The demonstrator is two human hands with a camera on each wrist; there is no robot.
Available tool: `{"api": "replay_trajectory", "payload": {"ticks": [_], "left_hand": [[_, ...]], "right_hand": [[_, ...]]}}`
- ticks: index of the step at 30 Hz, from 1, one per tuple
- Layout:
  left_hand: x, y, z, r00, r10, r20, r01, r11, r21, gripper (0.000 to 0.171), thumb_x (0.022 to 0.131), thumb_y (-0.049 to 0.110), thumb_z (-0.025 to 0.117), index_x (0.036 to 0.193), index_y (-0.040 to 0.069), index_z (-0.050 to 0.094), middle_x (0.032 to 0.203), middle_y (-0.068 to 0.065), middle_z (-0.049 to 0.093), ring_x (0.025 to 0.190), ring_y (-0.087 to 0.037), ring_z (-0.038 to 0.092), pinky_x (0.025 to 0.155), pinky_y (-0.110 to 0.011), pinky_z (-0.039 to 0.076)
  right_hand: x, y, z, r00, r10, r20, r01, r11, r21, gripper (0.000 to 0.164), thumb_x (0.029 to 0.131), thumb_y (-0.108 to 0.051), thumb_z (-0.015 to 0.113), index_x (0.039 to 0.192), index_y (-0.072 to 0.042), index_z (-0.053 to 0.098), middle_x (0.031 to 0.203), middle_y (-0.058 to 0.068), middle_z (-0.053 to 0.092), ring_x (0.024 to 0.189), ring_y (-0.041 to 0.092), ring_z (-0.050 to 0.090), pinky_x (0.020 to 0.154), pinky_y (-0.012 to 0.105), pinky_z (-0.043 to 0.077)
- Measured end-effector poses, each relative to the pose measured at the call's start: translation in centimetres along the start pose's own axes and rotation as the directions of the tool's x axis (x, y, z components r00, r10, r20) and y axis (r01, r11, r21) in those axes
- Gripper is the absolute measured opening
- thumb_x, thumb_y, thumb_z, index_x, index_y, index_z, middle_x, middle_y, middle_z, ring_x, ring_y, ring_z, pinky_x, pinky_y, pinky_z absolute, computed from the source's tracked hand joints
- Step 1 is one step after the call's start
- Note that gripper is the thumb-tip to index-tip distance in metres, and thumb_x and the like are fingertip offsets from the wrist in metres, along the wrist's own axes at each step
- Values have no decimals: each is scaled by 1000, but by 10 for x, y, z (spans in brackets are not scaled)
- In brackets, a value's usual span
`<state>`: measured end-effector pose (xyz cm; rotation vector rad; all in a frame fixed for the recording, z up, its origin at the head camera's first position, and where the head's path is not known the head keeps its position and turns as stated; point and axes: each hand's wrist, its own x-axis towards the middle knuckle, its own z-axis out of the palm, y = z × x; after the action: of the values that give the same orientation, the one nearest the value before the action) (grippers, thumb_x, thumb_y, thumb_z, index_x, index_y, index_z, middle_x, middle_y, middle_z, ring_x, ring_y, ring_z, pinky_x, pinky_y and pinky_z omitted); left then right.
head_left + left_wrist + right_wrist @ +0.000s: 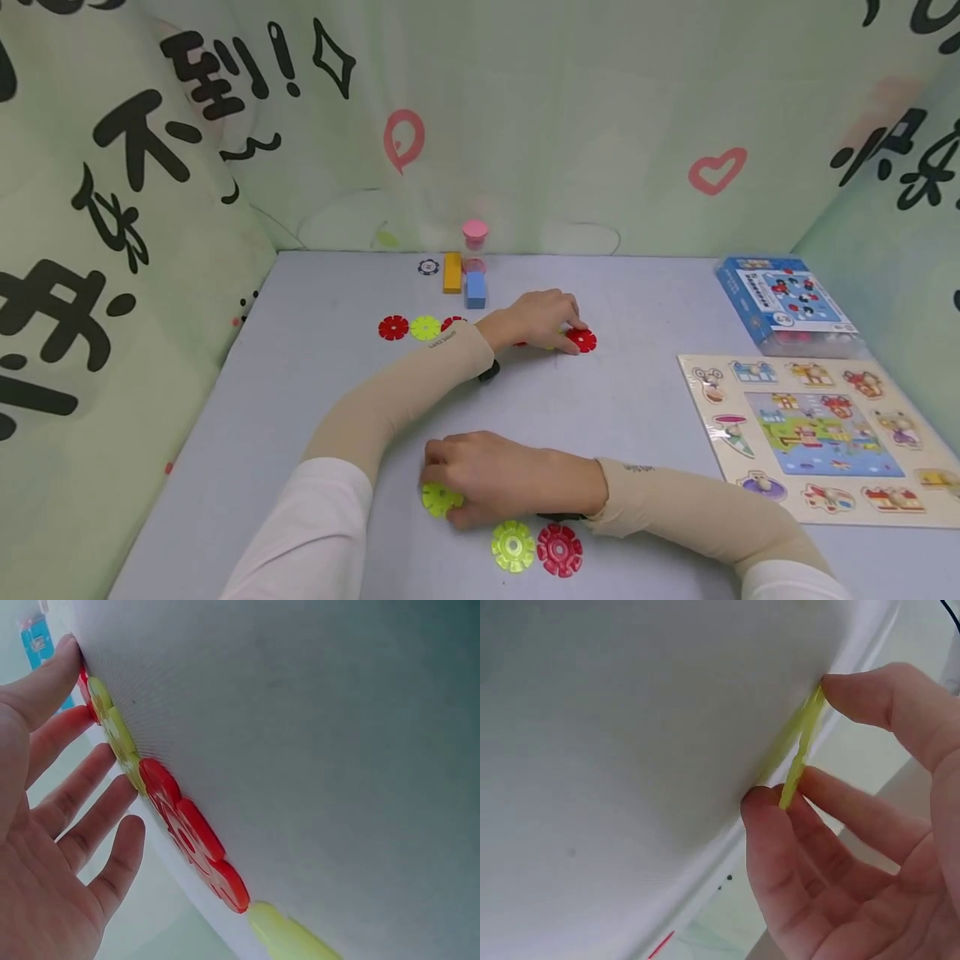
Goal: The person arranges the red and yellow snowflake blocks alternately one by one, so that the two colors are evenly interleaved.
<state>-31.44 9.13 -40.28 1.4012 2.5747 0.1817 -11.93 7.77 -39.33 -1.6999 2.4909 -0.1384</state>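
My left hand (536, 319) reaches over a row of flower-shaped interlocking discs. Its thumb and index finger pinch the edges of the red disc (582, 340) at the row's right end, the other fingers spread beside a yellow-green disc (116, 731). At the row's left lie a red disc (393, 327) and a yellow-green one (425, 327); the forearm and hand hide part of the middle. Closer to me, my right hand (510, 479) holds another yellow-green disc (802, 754) by its rim, slightly tilted against the table. Near that hand lie a yellow-green disc (513, 546) and a red disc (559, 550).
Behind the row stand a yellow block (452, 273), a blue block (476, 291) and a pink-capped sand timer (475, 233), beside a black-and-white chip (428, 267). On the right are a blue box (787, 300) and a picture puzzle board (825, 433). Printed curtains enclose the table.
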Motion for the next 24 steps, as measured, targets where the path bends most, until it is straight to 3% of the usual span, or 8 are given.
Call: {"api": "replay_trajectory", "payload": {"ticks": [7, 12, 16, 20, 24], "left_hand": [[-1, 1, -3, 1000, -6, 3, 6, 1000, -6, 51, 84, 49, 65, 131, 30, 56, 123, 5, 56, 111, -9, 48, 85, -24, 45], [-1, 2, -3, 1000, -5, 7, 5, 1000, -3, 51, 84, 49, 65, 131, 31, 56, 124, 5, 56, 111, -10, 48, 85, -24, 45], [-2, 2, -4, 1000, -6, 9, 6, 1000, 0, 51, 84, 49, 65, 131, 31, 56, 124, 5, 56, 112, -10, 48, 84, -24, 45], [-2, 3, -4, 1000, -13, 11, 13, 1000, 6, 51, 84, 50, 64, 131, 31, 56, 125, 5, 55, 112, -10, 48, 84, -25, 45], [-2, 3, -3, 1000, -17, 5, 17, 1000, 10, 51, 84, 51, 64, 131, 32, 56, 125, 6, 55, 112, -10, 48, 85, -26, 46]], "right_hand": [[0, 5, -3, 999, -35, 14, 34, 996, 89, 37, 78, -30, 76, 113, -20, 69, 109, -6, 61, 97, 4, 57, 83, 17, 48], [1, 7, -5, 999, -34, 17, 32, 994, 103, 33, 75, -34, 77, 106, -22, 71, 101, -7, 60, 86, 1, 54, 75, 14, 46], [-2, 7, -5, 1000, -23, 9, 22, 998, 58, 31, 71, -36, 75, 99, -24, 71, 92, -9, 57, 77, 1, 49, 66, 13, 41], [-18, 12, -9, 999, 19, 32, -21, 999, 50, 33, 71, -41, 77, 99, -25, 72, 88, -10, 56, 73, 0, 47, 63, 12, 39], [-51, 31, -15, 990, 137, 29, -140, 979, 150, 34, 69, -39, 78, 99, -24, 73, 85, -12, 57, 70, -1, 48, 63, 12, 39]]}}
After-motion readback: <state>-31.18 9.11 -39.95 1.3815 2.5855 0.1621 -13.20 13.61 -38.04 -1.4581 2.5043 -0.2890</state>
